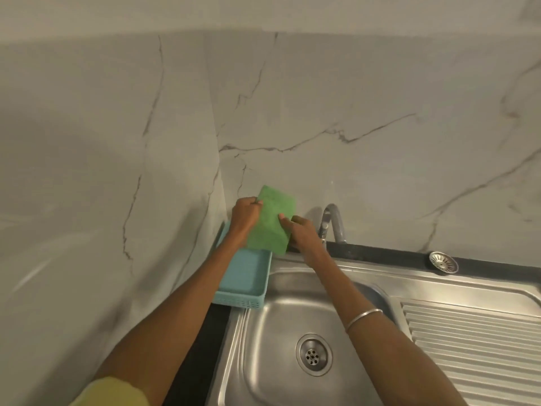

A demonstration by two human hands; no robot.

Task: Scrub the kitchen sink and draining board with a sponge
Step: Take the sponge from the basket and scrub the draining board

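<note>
My 2 hands, left hand point(245, 213) and right hand point(301, 232), pinch the sponge point(270, 222) above the counter's back-left corner; loose fingers could drop it into the basket point(240, 300).

Blue basket point(240, 284), tap point(332, 222), strainer point(443, 261) (on ledge).

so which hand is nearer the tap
Right. The right hand grips the green sponge just left of the tap; the left hand holds the sponge's far edge, above the blue basket.

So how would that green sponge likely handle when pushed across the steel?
The sponge is probably light: the left hand and right hand hold it up by its edges. It looks thin and flat, so likely bendy. Its matte, fibrous-looking face should grip rather than slip.
</note>
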